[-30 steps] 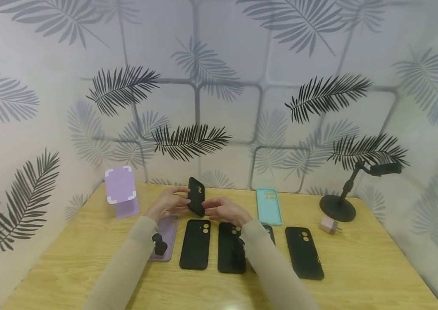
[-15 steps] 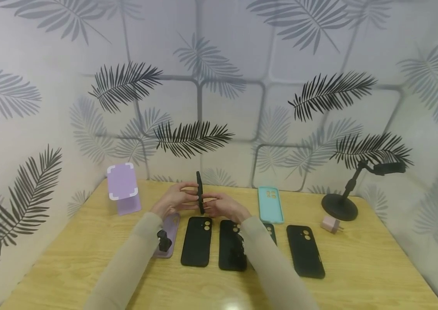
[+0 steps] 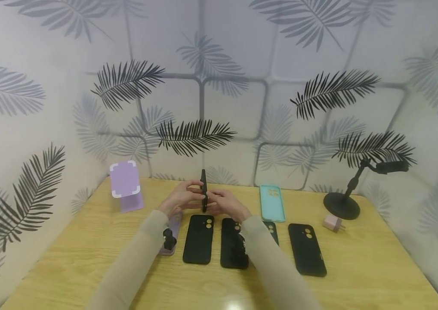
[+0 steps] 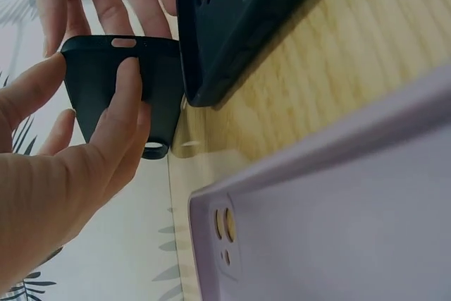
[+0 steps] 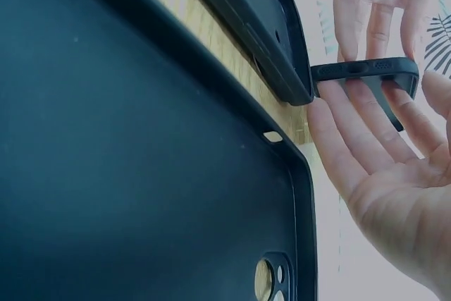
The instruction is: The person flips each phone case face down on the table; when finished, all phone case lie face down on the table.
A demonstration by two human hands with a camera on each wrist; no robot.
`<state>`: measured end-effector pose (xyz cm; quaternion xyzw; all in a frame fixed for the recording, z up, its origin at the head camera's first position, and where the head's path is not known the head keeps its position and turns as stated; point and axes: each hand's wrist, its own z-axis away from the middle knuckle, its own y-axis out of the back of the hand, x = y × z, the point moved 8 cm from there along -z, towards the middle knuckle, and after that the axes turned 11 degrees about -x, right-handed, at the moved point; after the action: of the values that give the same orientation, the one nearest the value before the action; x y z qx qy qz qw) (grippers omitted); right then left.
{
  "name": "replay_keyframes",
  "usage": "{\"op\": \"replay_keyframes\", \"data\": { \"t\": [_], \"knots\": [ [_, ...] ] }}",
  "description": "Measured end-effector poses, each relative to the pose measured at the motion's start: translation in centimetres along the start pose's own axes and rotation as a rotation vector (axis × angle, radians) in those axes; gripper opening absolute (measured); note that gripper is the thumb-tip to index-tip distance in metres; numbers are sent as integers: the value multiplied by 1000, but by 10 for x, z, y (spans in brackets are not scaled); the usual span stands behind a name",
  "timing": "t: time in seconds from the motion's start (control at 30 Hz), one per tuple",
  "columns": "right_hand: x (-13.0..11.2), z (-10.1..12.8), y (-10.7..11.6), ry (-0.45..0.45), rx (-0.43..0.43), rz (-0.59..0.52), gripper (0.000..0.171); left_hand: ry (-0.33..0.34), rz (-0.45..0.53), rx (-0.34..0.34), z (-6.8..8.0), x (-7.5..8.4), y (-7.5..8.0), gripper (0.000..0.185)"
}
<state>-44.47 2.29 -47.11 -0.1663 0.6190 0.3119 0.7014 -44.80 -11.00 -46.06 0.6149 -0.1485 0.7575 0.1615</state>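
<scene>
A black phone case (image 3: 203, 177) is held on edge above the far part of the table, its narrow side facing the head camera. My left hand (image 3: 180, 199) grips it from the left, the thumb at its edge and fingers against its face in the left wrist view. From the other side my right hand (image 3: 229, 204) holds the case, with several fingers lying along it in the right wrist view. Below the hands lie a purple phone case (image 3: 175, 224), partly hidden by the left wrist, and a row of black phone cases (image 3: 198, 239), one mostly covered by the right sleeve.
At the back left stands a lilac phone stand (image 3: 125, 181). A turquoise phone case (image 3: 272, 204) lies right of the hands. Farther right are a pink charger plug (image 3: 332, 223) and a black stand (image 3: 342, 205). The patterned wall (image 3: 234, 163) rises behind the table.
The held case has turned from showing its camera-hole face to standing edge-on. My right hand has come in from just beside it to hold it.
</scene>
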Motion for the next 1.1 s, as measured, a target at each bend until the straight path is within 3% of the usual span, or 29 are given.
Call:
{"op": "replay_keyframes", "data": {
  "t": [0.17, 0.37, 0.57, 0.8, 1.1],
  "knots": [
    [-1, 1, 1, 0, 5, -15, 51, 1, -32, -26, -1, 1, -3, 56],
    [-1, 2, 8, -4, 77, 6, 45, 27, -57, -31, -3, -2, -5, 62],
    [-1, 5, 12, 9, 99, 2, 44, 83, -96, -9, -4, -11, 1, 63],
    [1, 9, 13, 12, 123, -27, 51, 123, -207, 3, -1, -14, 10, 60],
    [4, 5, 14, -7, 173, 34, 48, 146, -209, 19, 1, -15, 18, 56]
  ]
}}
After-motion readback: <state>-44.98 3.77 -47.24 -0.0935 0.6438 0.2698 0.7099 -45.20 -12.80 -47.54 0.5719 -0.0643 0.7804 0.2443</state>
